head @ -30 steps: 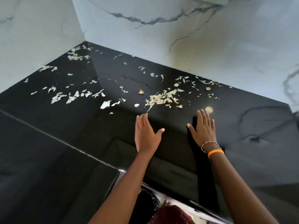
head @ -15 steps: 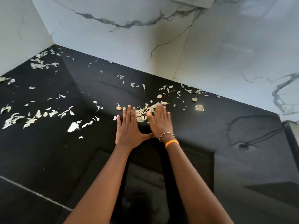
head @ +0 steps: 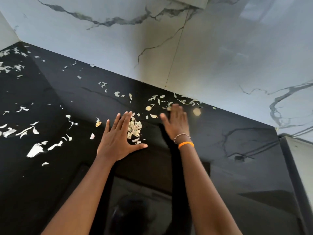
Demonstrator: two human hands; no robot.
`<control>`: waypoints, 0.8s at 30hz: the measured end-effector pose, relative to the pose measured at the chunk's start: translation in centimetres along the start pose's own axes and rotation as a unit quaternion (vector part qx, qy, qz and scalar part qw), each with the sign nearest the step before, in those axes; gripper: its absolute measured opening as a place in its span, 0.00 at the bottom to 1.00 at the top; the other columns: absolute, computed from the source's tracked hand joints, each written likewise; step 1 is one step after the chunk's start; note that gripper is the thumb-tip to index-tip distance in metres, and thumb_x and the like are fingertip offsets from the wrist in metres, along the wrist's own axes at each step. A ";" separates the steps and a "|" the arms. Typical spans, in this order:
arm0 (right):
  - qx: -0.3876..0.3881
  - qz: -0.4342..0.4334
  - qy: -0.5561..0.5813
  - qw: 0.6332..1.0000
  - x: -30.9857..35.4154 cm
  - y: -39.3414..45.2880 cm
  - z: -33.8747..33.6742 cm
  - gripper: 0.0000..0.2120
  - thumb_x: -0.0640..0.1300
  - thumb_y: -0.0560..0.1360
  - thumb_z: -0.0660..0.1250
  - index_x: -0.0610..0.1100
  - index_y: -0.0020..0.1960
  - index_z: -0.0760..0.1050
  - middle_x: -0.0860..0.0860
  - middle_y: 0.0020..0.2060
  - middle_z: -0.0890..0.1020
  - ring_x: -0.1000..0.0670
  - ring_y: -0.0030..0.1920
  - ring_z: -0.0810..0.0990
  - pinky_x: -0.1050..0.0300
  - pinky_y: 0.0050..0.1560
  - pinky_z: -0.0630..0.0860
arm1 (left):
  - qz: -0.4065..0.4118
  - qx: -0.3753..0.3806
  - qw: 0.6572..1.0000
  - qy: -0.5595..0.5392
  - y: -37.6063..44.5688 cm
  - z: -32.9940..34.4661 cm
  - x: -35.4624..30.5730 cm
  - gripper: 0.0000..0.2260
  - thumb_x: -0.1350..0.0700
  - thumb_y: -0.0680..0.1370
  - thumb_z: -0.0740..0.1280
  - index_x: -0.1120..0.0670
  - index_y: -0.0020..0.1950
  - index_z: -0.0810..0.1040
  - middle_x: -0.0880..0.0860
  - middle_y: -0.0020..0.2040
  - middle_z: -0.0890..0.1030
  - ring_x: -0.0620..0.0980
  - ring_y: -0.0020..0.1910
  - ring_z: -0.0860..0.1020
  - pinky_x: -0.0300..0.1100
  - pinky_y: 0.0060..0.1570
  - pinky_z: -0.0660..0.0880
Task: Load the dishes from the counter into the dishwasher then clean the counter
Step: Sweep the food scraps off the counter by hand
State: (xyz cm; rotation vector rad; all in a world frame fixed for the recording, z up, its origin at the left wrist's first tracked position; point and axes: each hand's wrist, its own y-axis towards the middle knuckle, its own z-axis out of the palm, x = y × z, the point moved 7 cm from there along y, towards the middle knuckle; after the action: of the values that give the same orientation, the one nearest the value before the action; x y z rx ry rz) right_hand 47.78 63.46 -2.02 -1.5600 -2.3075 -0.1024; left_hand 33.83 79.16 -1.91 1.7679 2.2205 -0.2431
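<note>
A glossy black counter (head: 237, 167) is strewn with pale garlic or onion peel scraps. My left hand (head: 118, 139) lies flat on the counter with fingers spread, its edge against a small gathered pile of peels (head: 134, 129). My right hand (head: 177, 122) is flat with straight fingers, blurred, to the right of the pile and near loose peels by the wall (head: 169, 101). More peels (head: 36, 149) are scattered across the left of the counter. Neither hand holds anything.
A white marble wall (head: 220, 56) rises right behind the counter and meets a side wall at the far left corner. The counter's right end (head: 279, 138) borders a light surface. A round light reflection (head: 196, 111) shows on the counter near my right hand.
My right hand, which had swept left up to my left hand, has moved back right toward the wall. A small pile of peels now lies beside my left hand.
</note>
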 end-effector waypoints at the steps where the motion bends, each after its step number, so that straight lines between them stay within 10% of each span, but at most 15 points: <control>1: 0.015 -0.060 0.006 0.998 1.8 -0.5 0.6 0.33 0.58 0.80 0.48 0.42 0.76 0.41 0.47 0.76 0.45 0.48 0.76 0.42 0.50 0.75 0.40 | 0.001 -0.002 1.000 -0.002 0.1 0.0 0.0 0.53 0.21 0.62 0.52 0.48 0.76 0.37 0.47 0.78 0.45 0.49 0.76 0.43 0.53 0.73 0.42; 4: -0.074 -0.073 0.072 0.992 0.7 -0.9 -1.5 0.30 0.54 0.80 0.52 0.46 0.76 0.44 0.50 0.77 0.46 0.50 0.76 0.42 0.47 0.74 0.38 | -0.001 -0.002 1.000 -0.003 0.1 0.1 -0.2 0.53 0.21 0.62 0.51 0.49 0.76 0.37 0.48 0.78 0.47 0.48 0.76 0.44 0.53 0.74 0.43; 6: -0.184 0.086 0.100 0.974 -4.7 -0.5 -3.9 0.30 0.53 0.80 0.54 0.42 0.76 0.48 0.46 0.76 0.49 0.46 0.76 0.45 0.45 0.75 0.42 | -0.002 -0.006 1.000 -0.001 0.1 0.0 -0.2 0.53 0.21 0.63 0.53 0.49 0.77 0.38 0.48 0.78 0.49 0.48 0.76 0.45 0.53 0.74 0.43; 10: -0.159 0.274 0.137 0.938 -11.7 0.9 -5.0 0.35 0.59 0.79 0.50 0.38 0.76 0.43 0.43 0.76 0.46 0.45 0.76 0.43 0.48 0.75 0.42 | -0.002 -0.011 1.000 0.000 0.0 0.0 -0.3 0.52 0.22 0.64 0.54 0.49 0.77 0.39 0.47 0.78 0.50 0.46 0.76 0.45 0.53 0.74 0.43; 15: -0.133 0.255 0.115 0.951 -10.0 3.2 -4.7 0.36 0.61 0.79 0.49 0.37 0.76 0.46 0.41 0.76 0.49 0.44 0.76 0.46 0.48 0.76 0.43 | -0.007 -0.007 1.000 0.008 0.1 0.2 -0.2 0.52 0.21 0.62 0.49 0.48 0.77 0.39 0.46 0.77 0.49 0.44 0.75 0.44 0.53 0.74 0.43; 20: -0.011 -0.071 0.170 0.983 -2.8 2.4 -2.0 0.26 0.52 0.81 0.53 0.46 0.76 0.53 0.50 0.75 0.56 0.52 0.76 0.51 0.54 0.75 0.43 | -0.006 -0.002 1.000 0.013 0.1 0.1 -0.3 0.51 0.21 0.63 0.49 0.48 0.77 0.39 0.46 0.78 0.49 0.45 0.75 0.44 0.53 0.74 0.44; 24: -0.140 0.018 0.208 0.968 -5.1 2.9 -4.1 0.26 0.50 0.79 0.58 0.43 0.74 0.58 0.47 0.74 0.60 0.48 0.75 0.56 0.48 0.75 0.51 | -0.011 -0.003 1.000 0.014 0.0 0.0 -0.4 0.51 0.22 0.64 0.50 0.49 0.77 0.39 0.46 0.78 0.47 0.44 0.75 0.43 0.52 0.74 0.42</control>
State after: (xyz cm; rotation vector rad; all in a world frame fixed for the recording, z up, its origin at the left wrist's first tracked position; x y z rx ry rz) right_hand 53.14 59.00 -0.28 -1.5287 -1.9933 -0.7048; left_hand 33.90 78.80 -1.74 1.7563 2.2582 -0.2184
